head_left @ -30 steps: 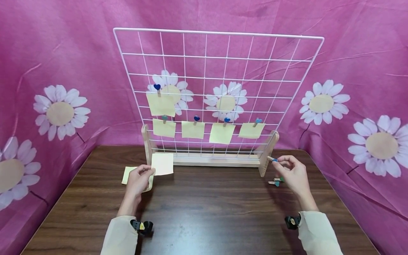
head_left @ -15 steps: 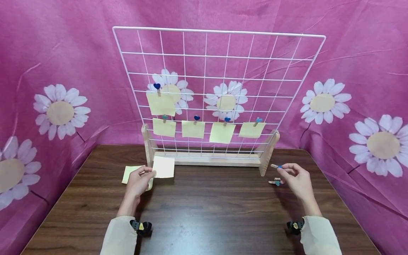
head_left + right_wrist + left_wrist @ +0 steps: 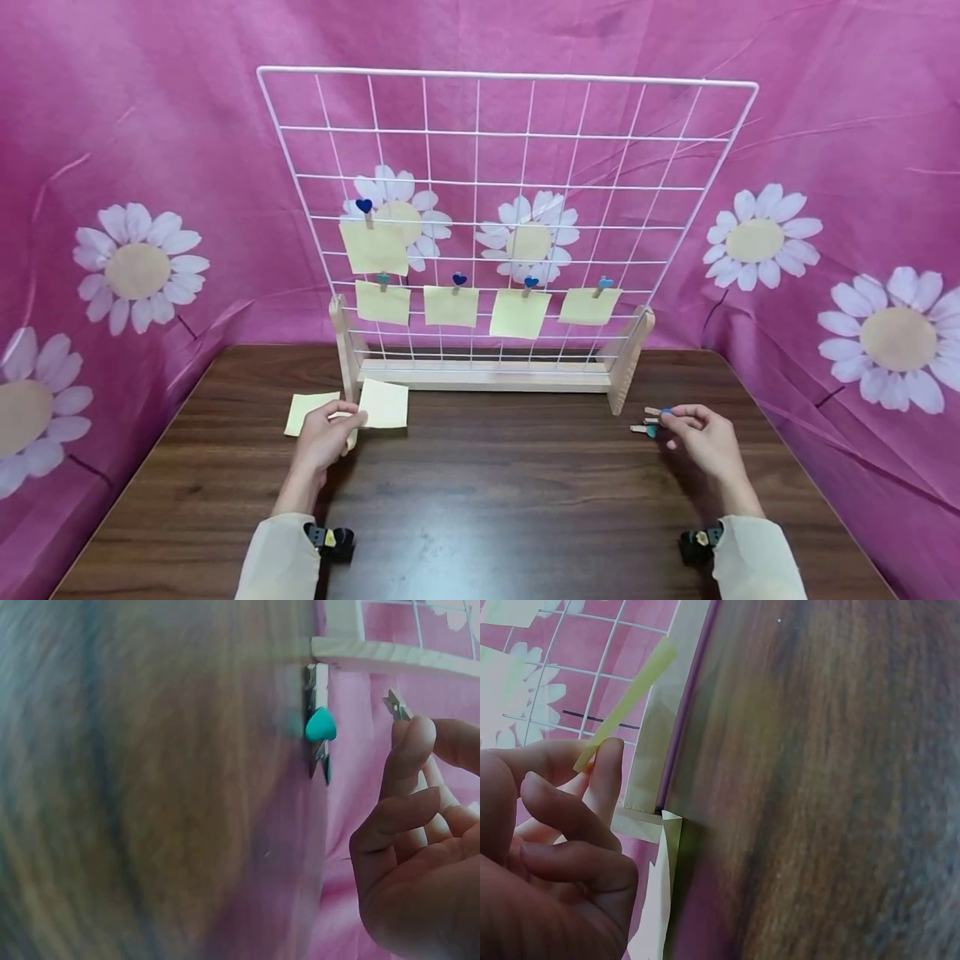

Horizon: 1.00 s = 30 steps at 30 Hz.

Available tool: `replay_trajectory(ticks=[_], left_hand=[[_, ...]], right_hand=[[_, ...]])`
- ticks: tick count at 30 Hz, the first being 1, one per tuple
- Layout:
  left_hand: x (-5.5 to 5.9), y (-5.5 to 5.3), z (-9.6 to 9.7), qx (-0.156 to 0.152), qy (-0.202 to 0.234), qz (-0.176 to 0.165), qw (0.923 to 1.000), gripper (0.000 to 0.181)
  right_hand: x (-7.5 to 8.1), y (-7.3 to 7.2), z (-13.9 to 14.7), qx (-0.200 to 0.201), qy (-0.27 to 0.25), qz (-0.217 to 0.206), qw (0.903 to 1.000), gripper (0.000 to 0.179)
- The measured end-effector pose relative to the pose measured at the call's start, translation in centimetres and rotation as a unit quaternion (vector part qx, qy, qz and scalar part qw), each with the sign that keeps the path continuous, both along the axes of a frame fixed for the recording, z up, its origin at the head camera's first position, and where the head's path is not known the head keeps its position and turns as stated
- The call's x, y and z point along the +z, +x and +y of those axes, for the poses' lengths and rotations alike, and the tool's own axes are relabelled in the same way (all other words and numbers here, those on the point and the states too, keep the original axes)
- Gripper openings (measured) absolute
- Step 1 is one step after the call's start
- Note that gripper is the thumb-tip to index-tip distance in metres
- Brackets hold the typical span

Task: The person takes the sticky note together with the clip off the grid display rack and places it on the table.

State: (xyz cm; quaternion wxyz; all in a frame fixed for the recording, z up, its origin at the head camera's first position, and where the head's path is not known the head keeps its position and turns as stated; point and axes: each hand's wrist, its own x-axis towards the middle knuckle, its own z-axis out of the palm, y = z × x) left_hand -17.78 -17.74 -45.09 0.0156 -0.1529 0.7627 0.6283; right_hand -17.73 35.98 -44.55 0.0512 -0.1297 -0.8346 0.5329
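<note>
Between thumb and finger, my left hand (image 3: pixel 326 435) pinches a pale yellow sticky note (image 3: pixel 385 404), raised over the table and seen edge-on in the left wrist view (image 3: pixel 630 699). More yellow notes (image 3: pixel 306 407) lie beside and partly under that hand. At the right, my right hand (image 3: pixel 703 440) pinches a small wooden clothespin (image 3: pixel 654 411) with a blue decoration. Just below it on the table lie loose clothespins (image 3: pixel 640 428); one has a teal heart (image 3: pixel 321 724). A white wire grid (image 3: pixel 476 181) holds several yellow notes (image 3: pixel 520 314) under heart clothespins.
The grid leans in a wooden stand (image 3: pixel 487 377) at the back of the brown wooden table (image 3: pixel 480 492). A pink cloth with white flowers (image 3: pixel 754 240) hangs behind and at both sides.
My right hand has moved down and slightly right with the clothespin, closer to the loose ones. My left hand has lowered its note slightly.
</note>
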Motion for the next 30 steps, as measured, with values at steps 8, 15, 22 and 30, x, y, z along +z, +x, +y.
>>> replay_trajectory(ticks=[8,15,22,30], left_hand=[[-0.1,0.1,-0.1,-0.007,-0.014,-0.007,0.9998,0.022],[-0.5,0.1,-0.1,-0.007,-0.009,-0.012,0.9999,0.022],[-0.8,0.2,-0.2,-0.008,-0.004,-0.022,0.9997,0.024],[-1.2,0.2,-0.3,-0.008,-0.009,-0.017,0.9998,0.025]], right_hand=[[-0.8,0.0,1.1,0.006,0.0,-0.07,0.9975,0.03],[-1.4,0.1,2.1,0.007,0.013,-0.116,0.9932,0.029],[-1.4,0.1,2.6,0.031,0.022,-0.127,0.9912,0.029],[-1.5,-0.2,2.6,0.036,0.033,-0.136,0.9895,0.025]])
